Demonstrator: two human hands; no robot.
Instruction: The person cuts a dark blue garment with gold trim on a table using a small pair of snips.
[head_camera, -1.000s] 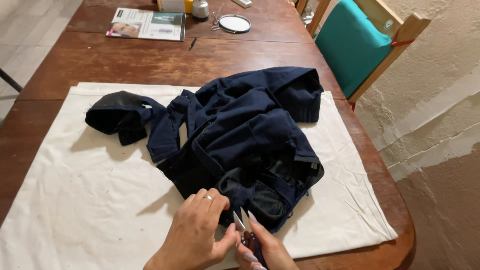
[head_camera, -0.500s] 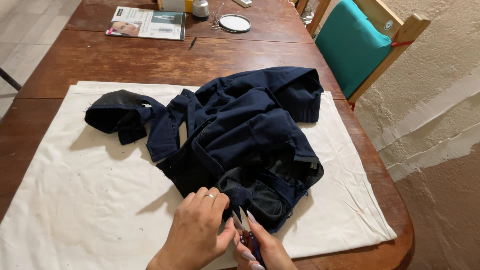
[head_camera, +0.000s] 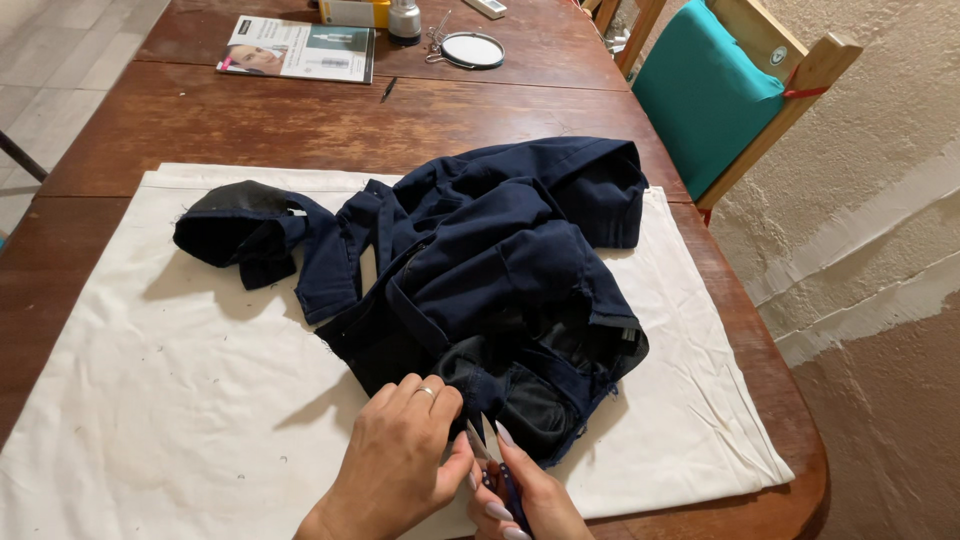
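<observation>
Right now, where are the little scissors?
In the head view the scissors are at the bottom middle, in the right hand, beside the left hand, with their tips at the near edge of the dark blue garment.

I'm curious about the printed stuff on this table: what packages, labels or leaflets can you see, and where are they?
Magazine or leaflet: far left of the wooden table, flat, rectangular, white and teal with a photo.
Box: far edge beside the leaflet, pale with a yellow end, partly cut off.
Small bottle: right of the box, white with a dark base.
</observation>
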